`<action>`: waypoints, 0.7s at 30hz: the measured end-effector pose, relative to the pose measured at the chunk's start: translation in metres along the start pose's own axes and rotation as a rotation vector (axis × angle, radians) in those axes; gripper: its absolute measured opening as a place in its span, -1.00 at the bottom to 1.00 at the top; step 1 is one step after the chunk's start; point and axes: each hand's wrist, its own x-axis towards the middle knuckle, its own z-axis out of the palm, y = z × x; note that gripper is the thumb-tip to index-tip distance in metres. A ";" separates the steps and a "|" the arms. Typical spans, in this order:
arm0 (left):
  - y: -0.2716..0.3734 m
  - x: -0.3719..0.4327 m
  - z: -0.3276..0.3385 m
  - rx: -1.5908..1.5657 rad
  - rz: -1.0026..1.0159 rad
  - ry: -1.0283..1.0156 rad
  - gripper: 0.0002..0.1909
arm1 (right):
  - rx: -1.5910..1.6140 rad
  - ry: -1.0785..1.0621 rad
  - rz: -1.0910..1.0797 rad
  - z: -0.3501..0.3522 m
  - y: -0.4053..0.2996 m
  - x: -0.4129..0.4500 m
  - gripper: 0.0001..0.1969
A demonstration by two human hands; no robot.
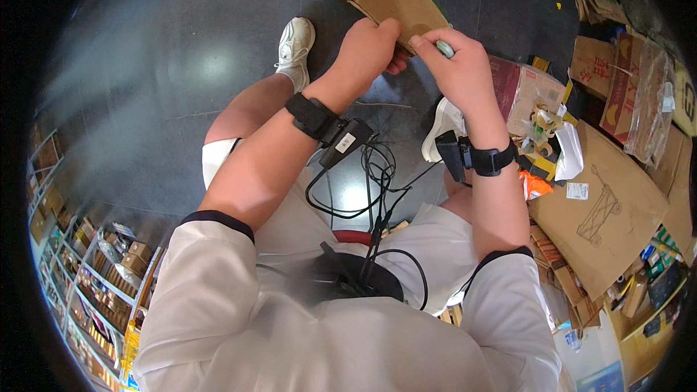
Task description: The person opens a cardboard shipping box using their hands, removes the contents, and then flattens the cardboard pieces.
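Note:
A printed cardboard sheet (400,2) with green edges rises from my hands towards the top of the view, where the frame cuts it off. My left hand (373,46) grips its near edge, fingers curled underneath. At the near right corner of the sheet is my right hand (457,60), its thumb tip against the cardboard. A small pale green tool (445,49) shows its rounded end between the curled fingers of that hand; the rest of it is hidden, so its kind is unclear.
Flattened cardboard (599,207) and a red-sided carton (525,90) lie to my right, with an orange wrapper (535,185) and white paper (569,152). Black cables (381,174) hang between my legs. Loaded metal shelves (92,288) stand at lower left. Grey floor (163,65) spreads ahead.

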 end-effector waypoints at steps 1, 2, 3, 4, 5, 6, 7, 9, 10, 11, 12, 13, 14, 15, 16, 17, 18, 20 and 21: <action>0.000 0.000 0.000 0.000 -0.001 -0.001 -0.61 | 0.089 -0.058 0.141 -0.002 0.001 0.001 -0.77; 0.001 -0.001 0.000 -0.035 -0.001 -0.023 -0.62 | 0.090 -0.057 0.166 -0.002 0.000 0.000 -0.74; 0.002 -0.002 0.001 -0.071 0.000 -0.044 -0.63 | 0.089 -0.055 0.166 -0.003 0.002 0.000 -0.74; 0.002 -0.002 0.001 -0.071 0.002 -0.048 -0.63 | 0.143 -0.053 0.190 -0.003 0.005 0.001 -0.73; 0.003 -0.001 0.002 -0.080 0.009 -0.075 -0.63 | 0.197 -0.050 0.215 -0.004 0.007 0.002 -0.72; 0.003 -0.002 0.001 -0.087 0.017 -0.099 -0.64 | 0.197 -0.048 0.214 -0.004 0.009 0.003 -0.72; 0.004 -0.002 0.001 -0.085 0.019 -0.101 -0.64 | 0.143 -0.040 0.216 -0.005 0.010 0.003 -0.70; 0.006 -0.005 0.003 -0.077 0.036 -0.126 -0.68 | 0.085 -0.027 0.219 -0.009 0.017 0.006 -0.69; 0.008 -0.007 0.004 -0.077 0.037 -0.132 -0.68 | -0.037 0.066 0.195 -0.013 0.025 0.008 -0.69; 0.012 -0.009 0.005 -0.059 0.038 -0.137 -0.68 | -0.159 0.158 0.169 -0.019 0.031 0.011 -0.69; 0.015 -0.010 0.005 -0.042 0.039 -0.144 -0.68 | -0.161 0.190 0.210 -0.027 0.034 0.014 -0.69; 0.014 -0.010 0.005 -0.043 0.042 -0.152 -0.68 | -0.100 0.251 0.298 -0.037 0.038 0.017 -0.69; 0.013 -0.010 0.004 -0.058 0.045 -0.159 -0.68 | -0.110 0.281 0.294 -0.043 0.044 0.019 -0.69; 0.014 -0.009 0.003 -0.074 0.050 -0.170 -0.68 | -0.122 0.314 0.288 -0.048 0.053 0.020 -0.69; 0.014 -0.014 -0.001 -0.067 0.021 -0.151 -0.68 | -0.131 0.326 0.286 -0.054 0.060 0.021 -0.69; 0.015 -0.014 -0.003 -0.070 0.028 -0.164 -0.68 | -0.143 0.353 0.299 -0.059 0.068 0.021 -0.69; 0.014 -0.014 -0.005 -0.063 0.015 -0.163 -0.68 | -0.153 0.375 0.310 -0.062 0.067 0.023 -0.69; 0.013 -0.011 -0.001 -0.091 0.026 -0.169 -0.71 | 0.189 0.301 0.388 -0.066 0.065 0.022 -0.67; 0.013 -0.010 -0.001 -0.095 0.031 -0.171 -0.71 | 0.540 0.209 0.462 -0.063 0.059 0.020 -0.64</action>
